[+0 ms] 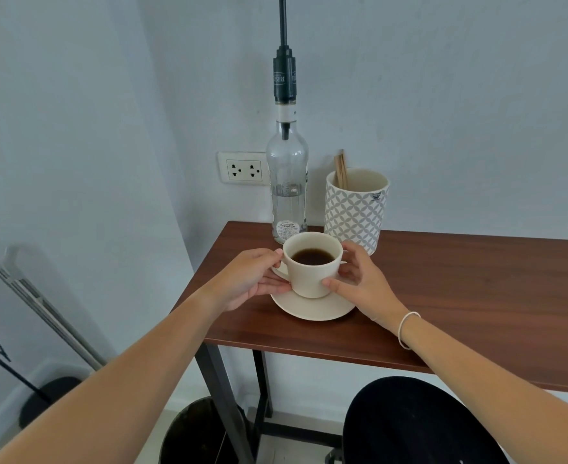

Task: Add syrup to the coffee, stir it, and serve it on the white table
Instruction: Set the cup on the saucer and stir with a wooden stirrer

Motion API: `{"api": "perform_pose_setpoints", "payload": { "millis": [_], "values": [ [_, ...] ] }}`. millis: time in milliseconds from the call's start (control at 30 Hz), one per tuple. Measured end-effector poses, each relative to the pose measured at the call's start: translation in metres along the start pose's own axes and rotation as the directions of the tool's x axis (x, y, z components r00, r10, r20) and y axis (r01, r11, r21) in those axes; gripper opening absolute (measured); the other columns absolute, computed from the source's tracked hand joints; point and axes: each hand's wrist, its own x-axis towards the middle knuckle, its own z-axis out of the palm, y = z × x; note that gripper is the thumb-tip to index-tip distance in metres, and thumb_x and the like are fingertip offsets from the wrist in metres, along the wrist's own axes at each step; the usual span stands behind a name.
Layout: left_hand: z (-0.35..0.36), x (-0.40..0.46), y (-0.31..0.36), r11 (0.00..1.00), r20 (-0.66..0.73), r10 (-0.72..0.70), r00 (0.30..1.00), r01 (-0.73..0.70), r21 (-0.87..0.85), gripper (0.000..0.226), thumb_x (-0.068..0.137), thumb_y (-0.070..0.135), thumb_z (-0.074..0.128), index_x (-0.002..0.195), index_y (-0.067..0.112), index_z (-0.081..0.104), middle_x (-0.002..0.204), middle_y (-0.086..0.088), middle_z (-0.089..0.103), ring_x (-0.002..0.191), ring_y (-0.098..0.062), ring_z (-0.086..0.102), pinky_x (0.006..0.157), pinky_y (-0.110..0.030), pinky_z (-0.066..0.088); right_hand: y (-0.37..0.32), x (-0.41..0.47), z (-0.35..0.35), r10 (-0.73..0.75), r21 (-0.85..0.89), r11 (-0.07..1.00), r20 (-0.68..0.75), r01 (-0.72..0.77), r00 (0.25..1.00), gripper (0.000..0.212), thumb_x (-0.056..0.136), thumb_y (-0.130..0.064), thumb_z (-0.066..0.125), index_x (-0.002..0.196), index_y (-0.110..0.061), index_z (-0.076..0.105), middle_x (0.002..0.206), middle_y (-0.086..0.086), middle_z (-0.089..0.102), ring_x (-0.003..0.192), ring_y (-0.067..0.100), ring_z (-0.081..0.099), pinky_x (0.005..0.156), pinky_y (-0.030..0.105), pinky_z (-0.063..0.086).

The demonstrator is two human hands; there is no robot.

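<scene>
A cream cup [309, 276] of dark coffee [312, 256] stands on a cream saucer [312, 309] near the left end of a brown wooden table [460, 296]. My left hand [252, 279] grips the cup at its handle side. My right hand [359, 279] holds the cup's right side, thumb on its lower wall. Just behind the cup stands a clear glass syrup bottle [286, 182] with a tall black pump, holding a little clear liquid. Wooden stir sticks [341, 170] lean in a grey-patterned white holder [356, 211] to the bottle's right.
A wall with a double socket [244, 169] runs right behind the table. A black stool seat [419, 426] sits below the table's front edge, a dark bin [199, 437] by the black table leg. A folded metal rack [38, 296] leans at the left.
</scene>
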Motion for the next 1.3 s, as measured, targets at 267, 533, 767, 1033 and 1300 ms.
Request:
{"api": "perform_pose_setpoints", "payload": {
  "millis": [267, 533, 767, 1033, 1300],
  "values": [
    [0.0, 0.001, -0.001, 1.0, 0.01, 0.011, 1.0, -0.011, 0.016, 0.022, 0.097, 0.026, 0.047, 0.102, 0.006, 0.054, 0.107, -0.028, 0.067, 0.098, -0.03, 0.07, 0.091, -0.04, 0.055, 0.005, 0.002, -0.002, -0.012, -0.057, 0.998, 0.021, 0.013, 1.0, 0.065, 0.075, -0.016, 0.076, 0.125, -0.03, 0.037, 0.123, -0.004, 0.055, 0.116, 0.017, 0.055, 0.104, 0.036, 0.042],
    [0.0, 0.0, -0.006, 1.0, -0.002, 0.021, 1.0, -0.021, -0.005, 0.023, 0.097, 0.025, 0.048, 0.082, 0.008, 0.053, 0.107, -0.026, 0.067, 0.101, -0.031, 0.069, 0.095, -0.043, 0.052, 0.006, 0.003, -0.003, -0.032, -0.049, 0.998, 0.035, 0.034, 0.999, 0.063, 0.068, -0.028, 0.072, 0.121, -0.032, 0.04, 0.121, -0.004, 0.055, 0.114, 0.012, 0.056, 0.102, 0.028, 0.041],
    [-0.002, -0.001, -0.009, 0.999, 0.006, 0.025, 1.0, -0.025, -0.033, 0.023, 0.096, 0.028, 0.051, 0.085, 0.008, 0.055, 0.107, -0.027, 0.068, 0.099, -0.03, 0.07, 0.092, -0.041, 0.054, -0.008, 0.004, -0.011, -0.094, 0.058, 0.994, -0.061, 0.097, 0.994, 0.038, 0.081, -0.013, 0.06, 0.115, -0.022, 0.046, 0.109, -0.001, 0.057, 0.101, 0.013, 0.058, 0.087, 0.015, 0.047],
    [-0.001, -0.003, -0.015, 0.995, 0.023, 0.071, 0.997, -0.07, -0.068, 0.033, 0.095, 0.031, 0.051, 0.114, 0.006, 0.06, 0.109, -0.021, 0.07, 0.099, -0.027, 0.071, 0.09, -0.038, 0.055, -0.071, 0.053, -0.037, -0.248, -0.112, 0.968, -0.342, 0.223, 0.906, 0.02, 0.089, -0.006, 0.055, 0.093, -0.026, 0.059, 0.088, -0.007, 0.062, 0.087, 0.014, 0.06, 0.089, 0.033, 0.051],
    [0.002, -0.007, -0.02, 0.995, -0.052, 0.06, 0.997, -0.064, -0.081, 0.028, 0.095, 0.031, 0.052, 0.108, 0.008, 0.061, 0.109, -0.02, 0.069, 0.099, -0.026, 0.07, 0.09, -0.035, 0.055, -0.095, 0.131, -0.054, -0.122, -0.439, 0.897, -0.351, -0.048, 0.928, 0.017, 0.085, -0.01, 0.049, 0.082, -0.008, 0.066, 0.091, 0.007, 0.066, 0.084, 0.018, 0.058, 0.075, 0.026, 0.046]
  ]
}}
